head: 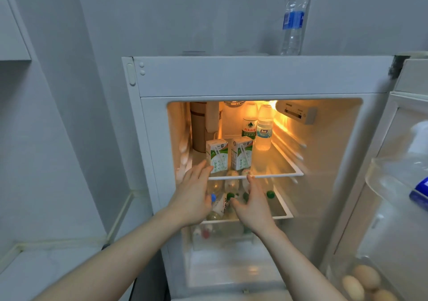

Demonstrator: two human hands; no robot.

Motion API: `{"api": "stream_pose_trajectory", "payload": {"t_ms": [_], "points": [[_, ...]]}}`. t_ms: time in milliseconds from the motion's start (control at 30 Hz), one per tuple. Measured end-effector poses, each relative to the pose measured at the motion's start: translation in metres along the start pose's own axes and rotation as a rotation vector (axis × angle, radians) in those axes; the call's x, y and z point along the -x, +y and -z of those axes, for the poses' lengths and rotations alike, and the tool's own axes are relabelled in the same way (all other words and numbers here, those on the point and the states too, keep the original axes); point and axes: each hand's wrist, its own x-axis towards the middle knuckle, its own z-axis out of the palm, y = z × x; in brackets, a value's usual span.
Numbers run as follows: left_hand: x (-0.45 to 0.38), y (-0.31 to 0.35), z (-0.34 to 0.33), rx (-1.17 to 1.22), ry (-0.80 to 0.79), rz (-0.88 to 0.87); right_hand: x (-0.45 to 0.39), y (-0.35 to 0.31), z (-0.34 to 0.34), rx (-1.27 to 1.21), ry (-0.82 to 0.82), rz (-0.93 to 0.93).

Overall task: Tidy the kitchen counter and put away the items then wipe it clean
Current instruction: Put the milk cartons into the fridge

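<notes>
head view. a small white refrigerator [254, 76] stands open, its interior lit amber, its door [398, 185] swung out to the right. on the upper white-rimmed shelf [278, 173] two white-and-green drink cartons [217, 156] with straws attached stand side by side at the near edge. behind them, to the right, stand two clear plastic bottles [264, 130], one green-labelled, one blue-labelled. a brown cylindrical container [198, 124] stands at the far left of that shelf. the lower shelf [281, 210] carries several clear bottles lying down, green caps [270, 194] toward the front.

the left hand [193, 194] reaches in with fingers straight and together, the tips touching the left carton's lower near corner; it grips nothing. the right hand [252, 202] is extended, fingers relaxed, the fingertip at the upper shelf's front rim, thumb spread toward the lying bottles; it holds nothing.

a clear plastic water bottle with a blue label [293, 18] stands upright on top of the refrigerator, far right. pale brown eggs [363, 282] sit in the door's lower tray, near right. a pale counter edge [58, 254] runs along the left.
</notes>
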Motion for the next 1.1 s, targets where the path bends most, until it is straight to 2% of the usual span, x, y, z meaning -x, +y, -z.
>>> {"api": "stream_pose_trajectory", "payload": {"t_ms": [167, 367, 567, 733, 900, 1100], "points": [[0.070, 0.000, 0.005, 0.090, -0.020, -0.054, 0.096, -0.021, 0.025, 0.091, -0.072, 0.038], [0.165, 0.003, 0.008, 0.151, -0.103, 0.005, 0.197, -0.033, 0.062, 0.254, -0.148, 0.073], [0.247, 0.032, 0.008, 0.176, -0.126, 0.033, 0.271, -0.027, 0.092, 0.348, -0.205, 0.080], [0.310, 0.068, 0.010, 0.168, -0.110, 0.099, 0.318, -0.017, 0.120, 0.421, -0.291, 0.068], [0.374, 0.120, -0.003, 0.143, -0.024, 0.152, 0.372, -0.002, 0.154, 0.460, -0.432, 0.028], [0.444, 0.201, -0.033, 0.176, 0.036, 0.216, 0.444, 0.022, 0.206, 0.517, -0.530, 0.100]]}}
